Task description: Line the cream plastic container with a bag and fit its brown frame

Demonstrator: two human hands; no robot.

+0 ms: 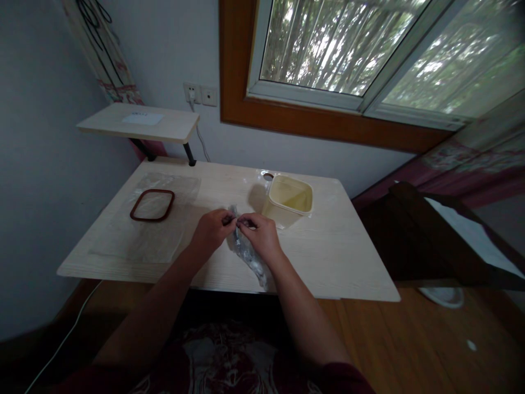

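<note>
Both my hands meet over a crumpled clear plastic bag (249,255) near the middle of the table. My left hand (214,228) pinches its upper part from the left. Right beside it, my right hand (261,234) pinches the same part, fingertips almost touching the left ones. The bag hangs or lies toward the table's front edge; what is inside it, if anything, I cannot make out. Just beyond my right hand stands a pale yellow square tub (287,203) without a lid. Left of my hands, a dark red rounded-square ring (152,220) lies on a flat clear plastic sheet (159,246).
A pale wooden table (336,251) carries everything. A raised shelf (106,123) with a paper label stands at its back left. Behind are a wall socket (200,94) and a window. To the right is dark furniture (430,235) with a white sheet.
</note>
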